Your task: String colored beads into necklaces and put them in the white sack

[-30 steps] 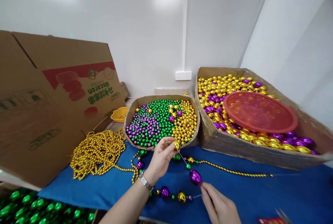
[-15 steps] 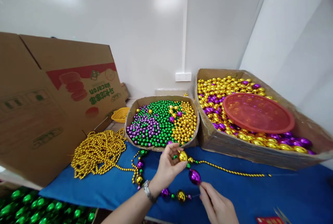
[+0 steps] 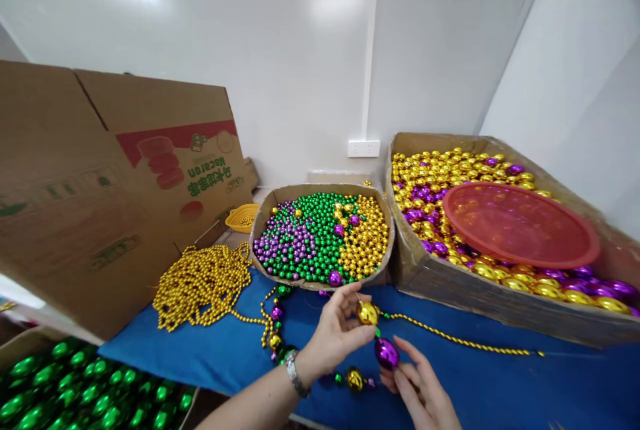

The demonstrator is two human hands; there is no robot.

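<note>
My left hand (image 3: pixel 336 331), with a metal watch (image 3: pixel 296 373) at the wrist, pinches a large shiny gold bead (image 3: pixel 367 313) between thumb and fingers. Just below, my right hand (image 3: pixel 423 383) grips a large purple bead (image 3: pixel 387 353) with its thumb and fingertips. Small green beads sit between these two. A strung strand of purple, green and gold beads (image 3: pixel 355 379) loops over the blue cloth (image 3: pixel 480 383), partly behind my left forearm. Small-bead gold chain (image 3: pixel 460 331) runs off to the right of my hands.
Behind my hands stands a box of small purple, green and gold beads (image 3: pixel 320 237). A large carton (image 3: pixel 415 277) at right holds gold and purple beads under a red basin (image 3: pixel 520 223). Gold chains (image 3: pixel 200 287) lie heaped at left, beside a cardboard box (image 3: pixel 165 217). Green beads (image 3: pixel 95 383) fill a lower box.
My right hand has moved up, its fingers now around the purple bead. My left hand still grips the gold bead. The view has turned left, and the scissors have left the picture.
</note>
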